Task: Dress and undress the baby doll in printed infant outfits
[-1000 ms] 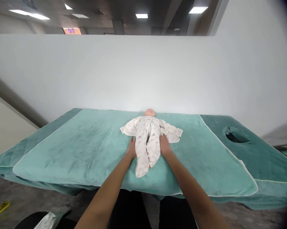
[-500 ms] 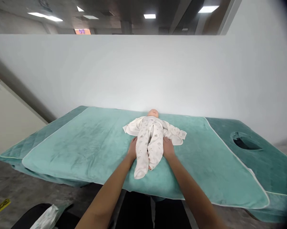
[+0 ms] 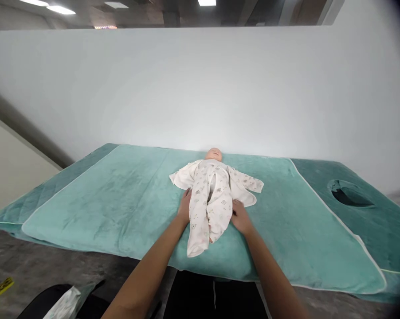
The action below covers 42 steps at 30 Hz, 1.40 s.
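Where the doll [image 3: 213,154] lay: face up near the middle of the bed [image 3: 319,186], head close to the pale wall [image 3: 200,88], body covered by clothing.
Printed white garment [image 3: 201,188]: over the doll's body, sleeves spread out to both sides, legs pointing toward you; the leg on your left ran longer, its foot just short of the front edge; a small pinkish bit showed by the other leg's end.
Your left hand [image 3: 184,207]: against the outer side of the near-left garment leg, fingers close together; whether you pinched cloth, couldn't tell.
Your right hand [image 3: 241,217]: fingers bent at the opposite leg's outer edge, just below the loose white flap; grip, couldn't tell.
Green cover [image 3: 130,199]: pale-edged, spread under doll and garment.
Bed hole [image 3: 351,195]: toward the right end, beyond the cover.
Floor side, lower left: white packet [image 3: 65,305] on something black; yellow-and-black strip [image 3: 0,290] farther left.
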Available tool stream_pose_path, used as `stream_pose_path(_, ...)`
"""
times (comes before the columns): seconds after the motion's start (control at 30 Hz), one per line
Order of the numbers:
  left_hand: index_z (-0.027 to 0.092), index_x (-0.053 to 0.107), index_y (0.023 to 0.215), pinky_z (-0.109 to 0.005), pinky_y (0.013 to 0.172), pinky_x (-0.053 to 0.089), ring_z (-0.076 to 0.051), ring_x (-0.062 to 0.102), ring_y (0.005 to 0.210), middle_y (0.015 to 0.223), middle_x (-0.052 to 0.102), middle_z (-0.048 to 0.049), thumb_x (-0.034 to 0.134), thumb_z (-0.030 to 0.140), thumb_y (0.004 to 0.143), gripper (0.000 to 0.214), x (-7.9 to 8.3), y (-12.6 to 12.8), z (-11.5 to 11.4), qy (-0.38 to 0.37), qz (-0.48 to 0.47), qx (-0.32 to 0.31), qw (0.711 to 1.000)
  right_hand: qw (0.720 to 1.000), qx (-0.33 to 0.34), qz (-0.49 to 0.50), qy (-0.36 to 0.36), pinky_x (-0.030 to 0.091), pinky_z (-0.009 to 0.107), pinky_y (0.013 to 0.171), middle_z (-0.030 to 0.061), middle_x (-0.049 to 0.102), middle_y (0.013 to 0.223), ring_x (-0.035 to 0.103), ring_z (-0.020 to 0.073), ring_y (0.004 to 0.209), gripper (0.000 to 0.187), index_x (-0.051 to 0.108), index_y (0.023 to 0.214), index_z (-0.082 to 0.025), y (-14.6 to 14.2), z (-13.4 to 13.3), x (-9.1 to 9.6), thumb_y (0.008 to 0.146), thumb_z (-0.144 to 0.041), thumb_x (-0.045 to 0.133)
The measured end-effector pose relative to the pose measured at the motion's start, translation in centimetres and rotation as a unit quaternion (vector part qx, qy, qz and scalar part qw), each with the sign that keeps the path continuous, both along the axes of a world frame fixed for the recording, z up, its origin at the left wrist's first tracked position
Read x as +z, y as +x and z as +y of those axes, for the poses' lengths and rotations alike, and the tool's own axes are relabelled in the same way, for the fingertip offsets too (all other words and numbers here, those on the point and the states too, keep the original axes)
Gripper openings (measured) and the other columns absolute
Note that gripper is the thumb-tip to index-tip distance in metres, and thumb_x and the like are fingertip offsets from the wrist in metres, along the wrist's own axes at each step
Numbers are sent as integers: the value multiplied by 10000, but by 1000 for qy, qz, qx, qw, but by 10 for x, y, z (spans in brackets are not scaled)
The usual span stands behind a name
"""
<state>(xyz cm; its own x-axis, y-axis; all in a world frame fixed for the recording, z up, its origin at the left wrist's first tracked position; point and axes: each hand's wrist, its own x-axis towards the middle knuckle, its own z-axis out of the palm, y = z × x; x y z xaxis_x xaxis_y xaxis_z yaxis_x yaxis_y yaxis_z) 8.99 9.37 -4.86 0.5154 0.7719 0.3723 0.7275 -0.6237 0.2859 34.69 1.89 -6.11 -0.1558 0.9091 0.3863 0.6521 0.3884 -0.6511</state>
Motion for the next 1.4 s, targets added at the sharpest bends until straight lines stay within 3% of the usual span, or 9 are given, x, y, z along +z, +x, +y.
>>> stream_pose_path(0.2, 226, 614, 1319, -648, 1223, 80, -358, 505, 1300, 1339, 641, -117, 594, 313, 908, 421, 2, 12, 14, -22, 60, 19, 998, 986, 79, 146, -11, 473, 395, 866, 53, 705, 902, 608, 247, 887, 226, 697, 868, -217, 7, 1, 5, 925, -355, 526)
stream_pose_path(0.33, 211, 626, 1304, -639, 1210, 153, -353, 512, 1278, 1262, 673, -125, 593, 296, 896, 417, 19, 21, 16, -45, 73, 39, 996, 983, 37, 180, -12, 488, 415, 897, 75, 702, 1048, 616, 257, 973, 230, 704, 1035, -222, 4, -2, 4, 912, -348, 556)
stream_pose_path(0.53, 210, 725, 1070, -443, 1117, 373, -269, 576, 1131, 1104, 704, -92, 562, 188, 893, 242, 68, -2, 7, -29, 126, -29, 991, 989, -73, 120, 35, 473, 394, 855, 82, 644, 1005, 573, 238, 954, 231, 655, 1014, -204, 0, -2, 1, 962, -273, 441)
stream_pose_path(0.67, 202, 733, 859, -415, 989, 439, -252, 579, 994, 961, 676, -94, 569, 125, 882, 183, 91, -32, -7, 39, 200, -77, 976, 995, -71, -7, 72, 428, 396, 906, 85, 652, 997, 557, 243, 969, 228, 649, 953, -202, -7, -4, 10, 919, -151, 430)
stream_pose_path(0.8, 207, 737, 863, -425, 1026, 411, -247, 557, 992, 963, 654, -92, 580, 133, 888, 176, 78, -49, -27, 105, 238, -96, 961, 993, -28, -87, 69, 404, 363, 891, 58, 643, 866, 548, 221, 882, 217, 649, 828, -210, -11, -9, 21, 894, -109, 469)
stream_pose_path(0.93, 220, 757, 958, -409, 973, 448, -265, 550, 1040, 1036, 657, -105, 603, 198, 896, 168, 45, -52, -41, 94, 192, -51, 976, 991, 10, -116, 59, 380, 365, 933, 53, 667, 929, 542, 217, 939, 238, 683, 904, -217, -6, -13, 23, 872, -79, 492)
stream_pose_path(1.03, 230, 762, 980, -432, 982, 452, -276, 547, 1058, 1078, 645, -115, 584, 220, 905, 194, 32, -48, -48, 88, 148, -16, 985, 992, 32, -106, 58, 372, 382, 949, 58, 675, 980, 530, 225, 966, 233, 686, 928, -216, 1, -16, 19, 876, -91, 497)
stream_pose_path(1.23, 230, 744, 1075, -469, 1010, 449, -270, 540, 1067, 1114, 626, -111, 494, 172, 930, 295, 34, -24, -56, 77, 52, 21, 995, 993, -44, 46, 104, 420, 393, 864, 76, 654, 949, 534, 233, 927, 224, 671, 962, -196, 7, -15, 16, 940, -180, 449)
stream_pose_path(1.4, 215, 703, 1177, -463, 973, 489, -287, 540, 1152, 1194, 618, -121, 471, 180, 948, 328, 27, -11, -57, 22, -9, 20, 1000, 986, -117, 93, 75, 444, 419, 924, 82, 647, 1020, 557, 241, 1010, 218, 678, 974, -224, 11, -20, 14, 962, -263, 464)
